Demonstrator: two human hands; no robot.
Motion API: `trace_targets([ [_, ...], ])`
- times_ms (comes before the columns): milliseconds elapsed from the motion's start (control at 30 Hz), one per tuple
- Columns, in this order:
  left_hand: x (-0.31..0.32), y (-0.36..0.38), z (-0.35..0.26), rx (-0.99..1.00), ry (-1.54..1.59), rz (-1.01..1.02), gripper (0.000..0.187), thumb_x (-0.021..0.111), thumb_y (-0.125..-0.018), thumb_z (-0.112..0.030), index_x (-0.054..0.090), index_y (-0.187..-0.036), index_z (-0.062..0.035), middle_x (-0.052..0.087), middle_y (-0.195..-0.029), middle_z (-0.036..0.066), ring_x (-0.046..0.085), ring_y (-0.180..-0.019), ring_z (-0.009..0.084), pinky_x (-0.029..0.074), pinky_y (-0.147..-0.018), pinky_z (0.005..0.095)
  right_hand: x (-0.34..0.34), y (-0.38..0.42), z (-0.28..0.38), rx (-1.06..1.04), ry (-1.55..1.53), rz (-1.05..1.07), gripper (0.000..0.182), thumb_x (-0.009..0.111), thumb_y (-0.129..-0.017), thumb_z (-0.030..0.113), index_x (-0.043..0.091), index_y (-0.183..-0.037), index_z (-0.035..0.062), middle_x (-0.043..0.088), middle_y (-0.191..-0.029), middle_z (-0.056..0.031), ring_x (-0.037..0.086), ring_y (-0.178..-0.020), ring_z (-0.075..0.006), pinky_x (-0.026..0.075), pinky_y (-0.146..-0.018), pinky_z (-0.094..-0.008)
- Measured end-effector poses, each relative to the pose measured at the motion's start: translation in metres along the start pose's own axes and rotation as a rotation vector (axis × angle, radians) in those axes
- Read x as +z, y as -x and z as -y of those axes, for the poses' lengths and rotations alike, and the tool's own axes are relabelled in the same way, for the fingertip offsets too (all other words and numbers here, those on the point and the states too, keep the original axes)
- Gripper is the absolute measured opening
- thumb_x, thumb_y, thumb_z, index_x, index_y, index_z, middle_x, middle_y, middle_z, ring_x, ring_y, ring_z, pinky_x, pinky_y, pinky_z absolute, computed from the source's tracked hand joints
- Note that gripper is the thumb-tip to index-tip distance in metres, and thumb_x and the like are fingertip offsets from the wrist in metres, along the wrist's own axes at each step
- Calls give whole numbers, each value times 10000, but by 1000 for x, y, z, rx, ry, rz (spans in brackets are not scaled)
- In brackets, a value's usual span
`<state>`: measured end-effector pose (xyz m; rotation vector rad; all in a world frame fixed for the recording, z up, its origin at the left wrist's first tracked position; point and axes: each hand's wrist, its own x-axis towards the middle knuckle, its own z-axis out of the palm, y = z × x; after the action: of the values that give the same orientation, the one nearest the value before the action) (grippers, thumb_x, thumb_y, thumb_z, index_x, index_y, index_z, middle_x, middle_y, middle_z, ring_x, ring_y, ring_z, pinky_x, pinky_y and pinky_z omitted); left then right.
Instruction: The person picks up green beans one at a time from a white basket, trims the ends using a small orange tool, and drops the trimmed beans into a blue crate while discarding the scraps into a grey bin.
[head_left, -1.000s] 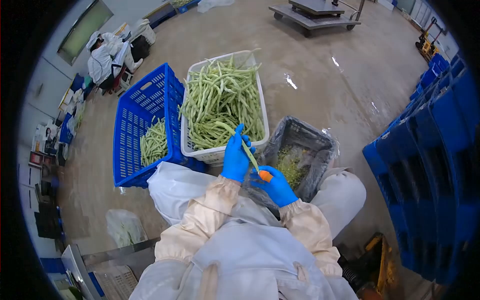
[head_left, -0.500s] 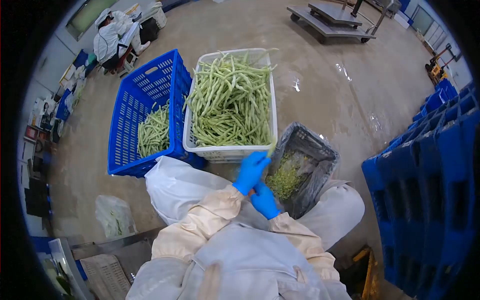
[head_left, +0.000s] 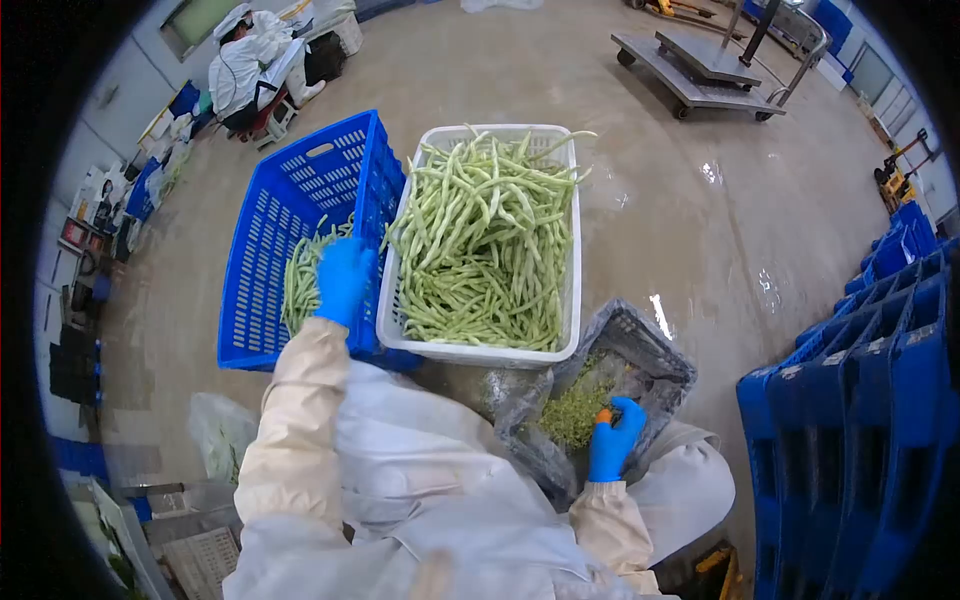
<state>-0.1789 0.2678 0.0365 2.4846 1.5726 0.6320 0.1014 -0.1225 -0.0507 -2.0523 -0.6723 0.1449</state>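
My left hand (head_left: 343, 280), in a blue glove, is over the right side of the blue crate (head_left: 250, 270), against the green beans (head_left: 300, 285) inside it. Its fingers point away and blur into the beans, so I cannot see whether it holds any. My right hand (head_left: 617, 438), also blue-gloved, is curled above the lined bin (head_left: 655, 360), with a small orange object (head_left: 603, 416) at its thumb and fingers. Bean trimmings (head_left: 572, 415) lie in that bin. Between my hands and farther off stands a white basket (head_left: 480, 352) heaped with long green beans (head_left: 490, 230).
Blue pallets (head_left: 850, 400) are stacked along the right. A steel platform cart (head_left: 700, 85) stands at the back right. Another person (head_left: 240, 75) in white sits at the back left. A clear plastic bag (head_left: 220, 435) lies on the wet floor at left.
My hands, together in front of the white basket before, are now apart. The left has moved left to the blue crate, the right rightward over the bin. The view has shifted slightly.
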Motion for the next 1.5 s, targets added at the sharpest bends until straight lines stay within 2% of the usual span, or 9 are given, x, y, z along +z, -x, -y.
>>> trace_targets([
  [233,168,-36,-48,-158,-231,129,296,636,-748,-327,588,-875,-64,616,-846,179,596,-807,358,474,-665,480,33,15,-25,137,-172,184,292,583,-736,8,553,-1027,7,557,-981,-147,527,-950,-274,404,-863,-348],
  [367,174,-42,-47,-206,-129,80,257,644,-737,-314,588,-816,-76,626,-841,158,608,-802,340,482,-662,460,21,4,8,360,-327,293,263,573,-777,39,565,-1038,-1,596,-958,-139,571,-883,-237,439,-807,-326],
  [433,144,-33,-53,-126,-154,126,227,649,-758,-276,594,-808,-61,638,-814,144,633,-740,271,495,-589,404,25,10,1,129,-281,317,240,579,-787,52,573,-1021,1,597,-923,-119,577,-852,-228,441,-801,-317],
  [500,102,-7,-63,-501,756,628,196,637,-798,-210,577,-816,-24,631,-726,122,636,-714,251,517,-568,361,22,15,10,171,-341,378,227,581,-792,57,577,-1012,0,594,-928,-116,574,-861,-221,439,-804,-314],
  [567,58,41,-99,-772,1185,739,134,616,-822,-157,587,-838,-27,624,-776,94,632,-733,189,529,-605,307,23,15,26,83,-433,433,226,580,-803,69,575,-1019,2,588,-940,-111,568,-878,-210,436,-807,-309],
  [733,35,139,-173,-743,1375,729,163,585,-855,-172,559,-941,-36,610,-862,80,612,-786,184,526,-683,338,9,28,72,-70,-551,477,246,579,-824,74,572,-1062,9,606,-941,-85,563,-924,-182,430,-828,-299],
  [1000,35,181,-217,-625,1406,644,131,569,-865,-186,556,-921,-69,615,-857,62,612,-836,170,518,-694,334,-2,36,56,-410,-263,341,191,536,-826,96,553,-1000,19,555,-818,-160,524,-756,-348,400,-642,-425],
  [1400,35,177,-223,-536,1342,653,183,573,-860,-190,586,-935,-23,574,-779,26,545,-671,112,464,-601,262,-15,45,73,-645,-225,290,194,580,-730,38,585,-923,50,569,-800,-146,548,-716,-315,436,-638,-376],
  [1500,30,175,-213,-265,1165,800,208,571,-851,-181,596,-935,8,573,-762,22,533,-663,100,440,-582,246,-16,36,52,-409,-286,206,169,567,-751,41,593,-919,36,580,-785,-122,554,-680,-249,438,-652,-354],
])
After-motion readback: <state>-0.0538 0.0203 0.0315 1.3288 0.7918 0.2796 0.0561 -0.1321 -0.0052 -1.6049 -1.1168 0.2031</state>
